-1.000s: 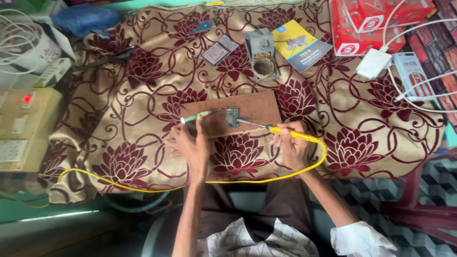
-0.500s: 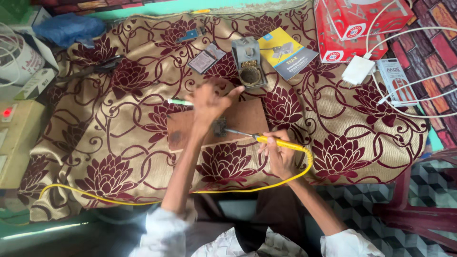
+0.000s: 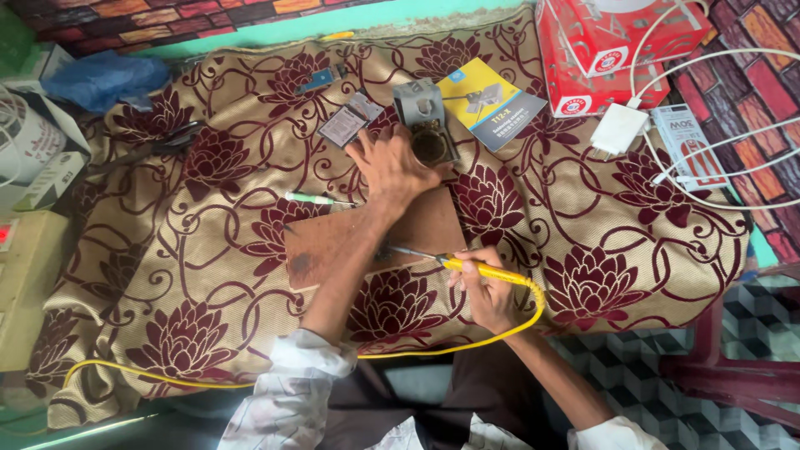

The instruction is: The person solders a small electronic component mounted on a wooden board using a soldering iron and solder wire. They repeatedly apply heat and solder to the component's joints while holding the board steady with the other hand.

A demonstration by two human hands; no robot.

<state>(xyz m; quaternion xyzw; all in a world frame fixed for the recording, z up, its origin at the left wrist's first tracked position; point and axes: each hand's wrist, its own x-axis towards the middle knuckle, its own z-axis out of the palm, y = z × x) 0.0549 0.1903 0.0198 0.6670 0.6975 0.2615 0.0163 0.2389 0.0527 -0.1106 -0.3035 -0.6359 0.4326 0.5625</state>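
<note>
Floral cloth (image 3: 208, 275): left hand (image 3: 390, 167) open-gripped beside grey box (image 3: 425, 121); right hand (image 3: 487, 292) grips soldering iron (image 3: 467, 267).

Both hands bare: left hand (image 3: 390, 171), right hand (image 3: 486, 293). White patterned shirt sleeves (image 3: 287, 396) rolled back from wrists, dark trousers (image 3: 492, 383).

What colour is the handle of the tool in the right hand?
Yellow handle, held by the right hand; head view.

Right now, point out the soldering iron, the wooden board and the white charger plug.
soldering iron (image 3: 479, 268), head view, on its yellow handle.
wooden board (image 3: 321, 246), head view, on its bare left part.
white charger plug (image 3: 618, 129), head view, on its body.
</note>
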